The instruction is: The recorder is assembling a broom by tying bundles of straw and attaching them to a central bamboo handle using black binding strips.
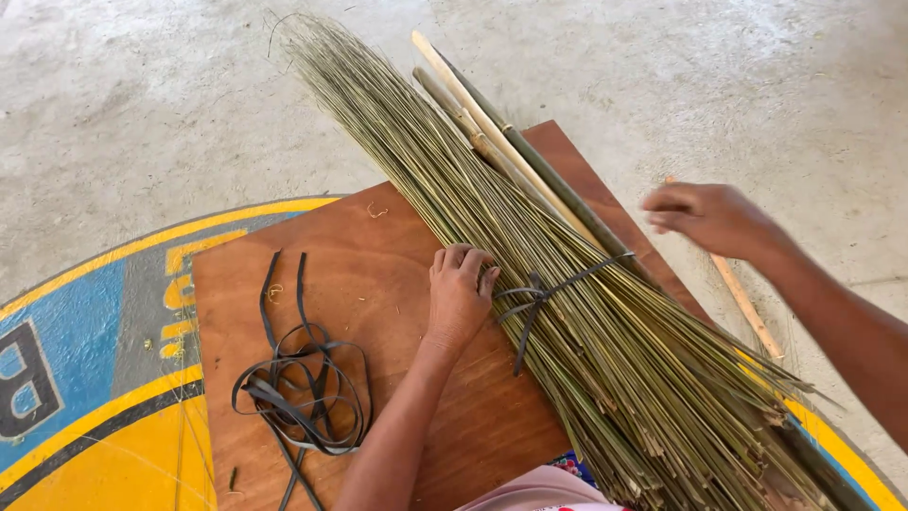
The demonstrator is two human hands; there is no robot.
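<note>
Pink cloth [544,494] shows at the bottom edge, nearest the camera, with the thick butt ends of a bundle of thin green-yellow sticks [605,350] fanning out just beside it over the near right corner of a brown wooden board [378,274]. Coiled on the board's near left part lies a loose tangle of flat black strap [303,388], well apart from the bundle, with bare wood between them. Farther in, the left hand [459,293] rests palm down on the board, its curled fingers pressing the bundle's left edge just beside a dark tie [539,298] wrapped around the sticks. Bamboo poles [492,132] lie along the bundle's right side, running past the board's far edge. To the right, the right hand [705,216] hovers over the concrete floor [142,104], blurred, fingers loosely bent and gripping nothing visible; a loose pale stick [747,303] lies below it. Painted blue and yellow floor markings [95,331] border the board's left side. Beyond, the bundle's fine tips spread over bare concrete.
</note>
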